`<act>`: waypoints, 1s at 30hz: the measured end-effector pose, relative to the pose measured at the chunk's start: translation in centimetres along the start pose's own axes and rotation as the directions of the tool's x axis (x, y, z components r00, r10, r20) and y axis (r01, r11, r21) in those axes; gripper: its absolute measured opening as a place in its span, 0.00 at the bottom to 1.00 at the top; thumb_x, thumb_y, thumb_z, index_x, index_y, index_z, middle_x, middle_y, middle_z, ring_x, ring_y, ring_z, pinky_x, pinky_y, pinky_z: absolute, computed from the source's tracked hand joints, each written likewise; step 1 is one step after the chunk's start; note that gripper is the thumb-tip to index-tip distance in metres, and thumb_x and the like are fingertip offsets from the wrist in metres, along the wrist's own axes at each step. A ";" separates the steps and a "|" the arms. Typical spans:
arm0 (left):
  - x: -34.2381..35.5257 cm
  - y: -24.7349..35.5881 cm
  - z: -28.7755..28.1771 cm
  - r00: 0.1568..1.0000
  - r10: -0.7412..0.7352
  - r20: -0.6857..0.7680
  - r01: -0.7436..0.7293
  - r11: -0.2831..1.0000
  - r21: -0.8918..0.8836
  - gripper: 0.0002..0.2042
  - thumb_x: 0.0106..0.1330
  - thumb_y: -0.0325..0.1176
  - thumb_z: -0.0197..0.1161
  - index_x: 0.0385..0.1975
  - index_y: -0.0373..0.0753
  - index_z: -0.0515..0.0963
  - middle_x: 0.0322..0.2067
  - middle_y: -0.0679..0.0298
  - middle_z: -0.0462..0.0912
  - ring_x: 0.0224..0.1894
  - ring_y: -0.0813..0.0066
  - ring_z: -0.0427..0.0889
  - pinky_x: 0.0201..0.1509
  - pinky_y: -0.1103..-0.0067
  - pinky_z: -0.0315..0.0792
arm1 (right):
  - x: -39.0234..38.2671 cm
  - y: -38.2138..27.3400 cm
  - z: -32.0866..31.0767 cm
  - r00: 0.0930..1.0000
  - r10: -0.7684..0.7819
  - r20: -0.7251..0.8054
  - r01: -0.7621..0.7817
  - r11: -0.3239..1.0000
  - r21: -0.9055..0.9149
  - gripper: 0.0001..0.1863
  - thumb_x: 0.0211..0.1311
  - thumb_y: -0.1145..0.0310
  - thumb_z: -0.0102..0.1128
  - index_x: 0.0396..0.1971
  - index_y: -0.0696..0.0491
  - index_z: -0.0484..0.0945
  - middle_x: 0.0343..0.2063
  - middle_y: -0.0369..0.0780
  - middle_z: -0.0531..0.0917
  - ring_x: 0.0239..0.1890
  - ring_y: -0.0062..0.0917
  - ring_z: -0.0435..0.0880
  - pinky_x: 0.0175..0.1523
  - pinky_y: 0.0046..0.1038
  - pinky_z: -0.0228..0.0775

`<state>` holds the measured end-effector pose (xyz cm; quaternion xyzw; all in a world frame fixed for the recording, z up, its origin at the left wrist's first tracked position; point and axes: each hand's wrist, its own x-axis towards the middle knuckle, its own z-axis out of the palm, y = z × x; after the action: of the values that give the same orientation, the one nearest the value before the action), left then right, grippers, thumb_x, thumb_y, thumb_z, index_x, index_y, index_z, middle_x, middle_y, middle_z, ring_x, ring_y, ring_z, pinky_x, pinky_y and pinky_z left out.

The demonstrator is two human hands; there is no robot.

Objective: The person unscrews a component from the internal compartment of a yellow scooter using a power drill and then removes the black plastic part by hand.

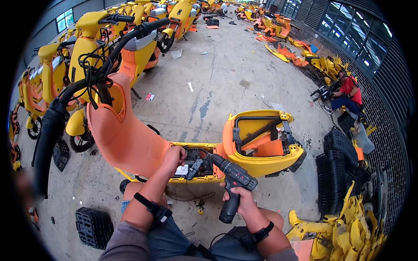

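An orange and yellow electric scooter [130,139] stands in front of me with its seat removed and its floor compartment [197,162] open, showing wires and black parts. My left hand [173,157] reaches into that compartment and touches the parts inside. A black cordless drill [230,182] is gripped by the handle in my right hand [241,201], its nose pointing left toward the compartment. The scooter's black handlebar [61,108] rises at the left.
A row of yellow scooters [87,48] lines the left side. Black plastic crates [339,174] and yellow body panels [348,230] are heaped at the right. A black footplate [93,227] lies on the floor lower left. A person in a red top [348,93] sits far right.
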<state>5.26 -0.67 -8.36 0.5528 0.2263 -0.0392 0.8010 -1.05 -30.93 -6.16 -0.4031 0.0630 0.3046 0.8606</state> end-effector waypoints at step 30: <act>1.9 -0.6 0.3 0.951 0.308 -0.035 -0.282 0.906 0.315 0.08 0.62 0.26 0.56 0.36 0.33 0.82 0.24 0.67 0.79 0.27 0.81 0.77 0.33 0.82 0.72 | 0.3 -0.6 0.9 0.999 0.029 -0.021 -0.030 0.996 -0.079 0.29 0.52 0.71 0.57 0.58 0.58 0.68 0.47 0.47 0.79 0.29 0.30 0.81 0.42 0.38 0.76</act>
<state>6.82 -0.82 -9.58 0.6991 0.1648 0.0712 0.6921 -0.54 -30.41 -5.26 -0.4392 0.0655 0.3155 0.8386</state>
